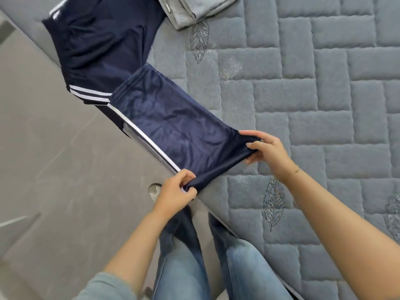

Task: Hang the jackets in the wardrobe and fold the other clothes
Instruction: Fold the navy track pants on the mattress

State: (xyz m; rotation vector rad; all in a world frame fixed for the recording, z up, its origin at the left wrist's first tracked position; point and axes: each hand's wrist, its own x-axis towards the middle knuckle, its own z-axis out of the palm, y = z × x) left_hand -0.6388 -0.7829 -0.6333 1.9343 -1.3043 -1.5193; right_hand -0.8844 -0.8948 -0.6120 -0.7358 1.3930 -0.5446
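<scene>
quilted bed (303,94): left hand (176,192) and right hand (267,151) pinch the navy trousers (173,131) at one end; slippery cloth may slide off the near edge.

we see our left hand (175,191) and right hand (267,151) pinching the navy track pants (173,126) over the quilted bed (324,105).

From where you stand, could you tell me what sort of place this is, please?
Probably a bedroom: a quilted grey mattress, a tiled floor beside it, and navy track pants being folded on the bed.
</scene>
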